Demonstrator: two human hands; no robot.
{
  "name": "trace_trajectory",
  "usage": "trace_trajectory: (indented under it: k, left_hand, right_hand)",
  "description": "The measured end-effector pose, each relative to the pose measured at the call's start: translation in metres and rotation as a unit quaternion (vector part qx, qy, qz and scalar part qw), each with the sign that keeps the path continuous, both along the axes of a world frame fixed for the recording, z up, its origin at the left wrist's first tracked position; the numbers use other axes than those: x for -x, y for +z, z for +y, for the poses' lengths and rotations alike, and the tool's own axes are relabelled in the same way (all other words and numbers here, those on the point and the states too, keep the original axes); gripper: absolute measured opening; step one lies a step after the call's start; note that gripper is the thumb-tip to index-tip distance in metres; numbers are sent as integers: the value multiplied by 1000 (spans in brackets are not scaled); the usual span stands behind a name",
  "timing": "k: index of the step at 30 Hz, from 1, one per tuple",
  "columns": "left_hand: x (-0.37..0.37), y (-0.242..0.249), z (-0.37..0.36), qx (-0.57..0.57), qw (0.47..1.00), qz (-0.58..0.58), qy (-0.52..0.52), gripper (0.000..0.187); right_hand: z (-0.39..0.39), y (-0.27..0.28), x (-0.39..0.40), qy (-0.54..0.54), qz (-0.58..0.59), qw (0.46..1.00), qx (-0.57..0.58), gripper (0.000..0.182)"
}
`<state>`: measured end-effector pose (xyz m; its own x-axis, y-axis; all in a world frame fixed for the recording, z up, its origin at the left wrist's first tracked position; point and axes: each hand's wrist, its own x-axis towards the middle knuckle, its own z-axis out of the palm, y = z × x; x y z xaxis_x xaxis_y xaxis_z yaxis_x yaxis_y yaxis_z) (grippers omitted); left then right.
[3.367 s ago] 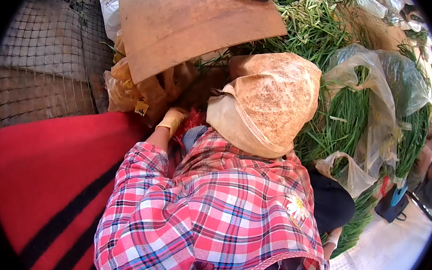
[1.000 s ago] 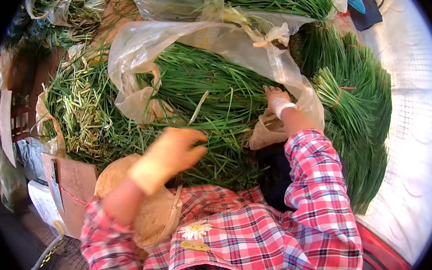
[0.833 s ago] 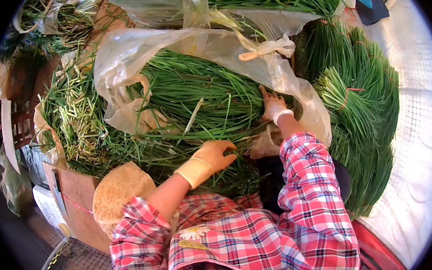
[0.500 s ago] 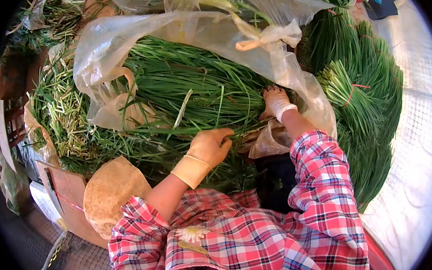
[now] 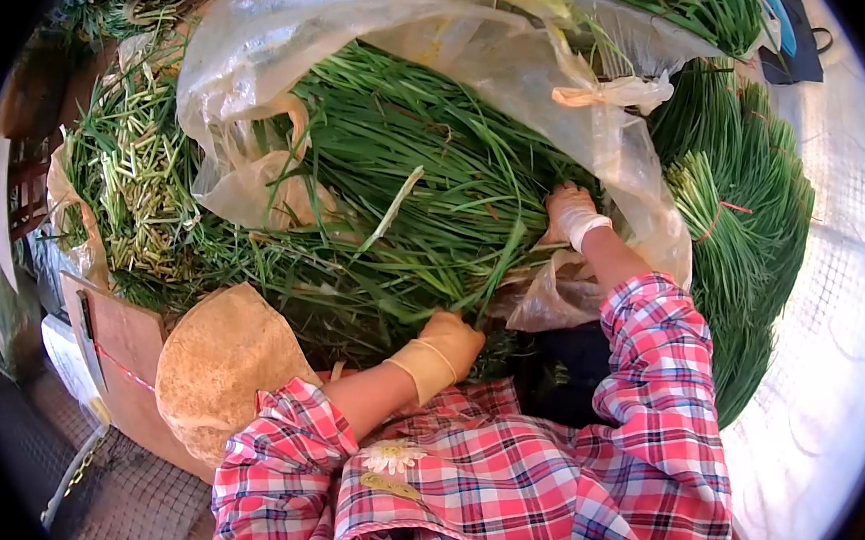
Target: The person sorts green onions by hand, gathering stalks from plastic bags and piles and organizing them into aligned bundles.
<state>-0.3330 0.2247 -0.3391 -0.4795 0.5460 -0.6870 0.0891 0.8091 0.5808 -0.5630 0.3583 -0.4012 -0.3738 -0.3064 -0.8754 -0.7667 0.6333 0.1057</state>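
A heap of long, flat green garlic chives (image 5: 410, 158) lies in a clear plastic bag (image 5: 257, 47) in front of me. My left hand (image 5: 453, 342), in a pale glove, is closed low at the near edge of the heap. A few loose leaves run down to its fingers, whose tips are hidden. Gloved too, my right hand (image 5: 572, 217) has its fingers curled into the right end of the chives, beside the bag's crumpled edge. One pale, withered leaf (image 5: 394, 207) lies on top of the heap.
Cut stem ends and leaf scraps (image 5: 132, 189) pile up at the left. Bundles of green chives tied with red bands (image 5: 733, 206) are stacked at the right. A tan rounded pad (image 5: 230, 366) and a brown board (image 5: 121, 349) stand near my left forearm.
My left hand has moved down and slightly right, and its fingers have closed on loose leaves. My right hand stays at the chives' right end. The whole view has shifted somewhat.
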Motion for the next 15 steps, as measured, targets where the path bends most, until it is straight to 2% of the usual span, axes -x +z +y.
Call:
trace_trajectory:
  k: [1,2,3,4,5,7,8,9,10,12,13,14,15]
  left_hand:
    - [-6,-3,2,-4,1000,-5,0,42]
    - [-11,-10,0,-36,997,-68,0,40]
    - [-12,-12,-4,-68,989,-131,0,38]
    - [-13,-12,-9,-71,989,-133,2,38]
    - [-8,-10,-18,-105,980,-159,52,36]
    - [0,-18,-34,-191,941,-232,156,35]
    - [9,-15,-40,-184,937,-240,176,34]
    - [23,-8,-50,-177,935,-241,191,34]
    - [35,2,-61,-171,933,-242,205,34]
    - [50,23,-85,-122,934,-182,283,35]
    - [46,22,-97,-155,911,-144,353,36]
    - [43,23,-106,-188,882,-108,419,37]
    - [49,39,-111,-108,874,-104,463,37]
  right_hand:
    - [-7,8,1,0,-17,999,-39,88]
    - [-4,1,1,0,-18,999,-41,88]
    - [2,-13,0,-55,-32,998,-13,92]
    - [12,-28,-4,-108,-47,993,13,95]
    - [32,-47,-12,-108,-11,990,95,101]
    - [23,-41,-12,-138,-6,988,67,101]
    - [21,-38,-13,-172,2,984,41,102]
    - [21,-38,-12,-191,17,980,54,93]
    - [22,-33,-9,-191,18,980,53,93]
    - [24,-16,1,-208,-39,973,90,77]
    - [29,-14,8,-197,-39,972,123,63]
    - [19,15,17,-181,-49,973,137,62]
    - [37,-8,35,-172,-43,972,155,67]
